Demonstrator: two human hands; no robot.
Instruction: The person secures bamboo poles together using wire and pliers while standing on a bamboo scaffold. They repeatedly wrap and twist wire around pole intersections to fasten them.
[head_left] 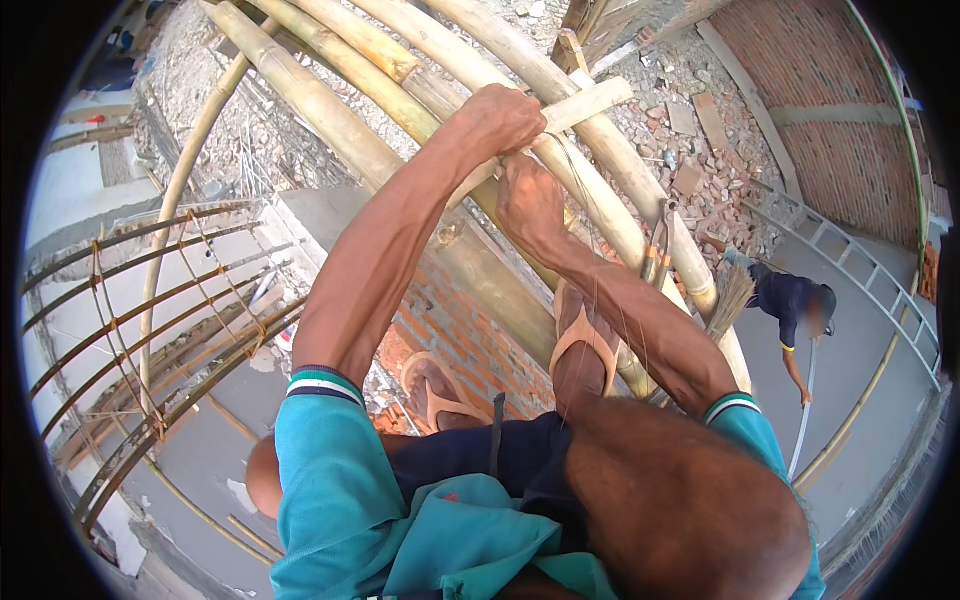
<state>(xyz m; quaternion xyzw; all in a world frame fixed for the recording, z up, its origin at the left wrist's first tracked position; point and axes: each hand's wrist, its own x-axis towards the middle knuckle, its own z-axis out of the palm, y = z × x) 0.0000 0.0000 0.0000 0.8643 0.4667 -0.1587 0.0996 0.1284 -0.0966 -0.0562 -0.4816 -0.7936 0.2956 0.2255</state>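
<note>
Several bamboo poles (318,108) run side by side below me, with a pale flat wooden strip (592,104) laid across them. My left hand (503,118) is closed in a fist at the strip's near part. Just below it, my right hand (533,200) is closed too, against the poles. A thin dark strand shows beside the hands, but what lies inside the fingers is hidden. Pincers (660,245) with orange-and-dark handles rest on the poles beyond my right forearm. A bundle of fine stiff strands (732,298) sits nearby.
My sandaled feet (585,345) are among the poles, high above the ground. A rebar cage (130,330) is at left, and a brick wall (480,340) below. At right, a person (790,300) in dark clothes holds a long pole near a ladder (850,262). Rubble (690,150) lies beyond.
</note>
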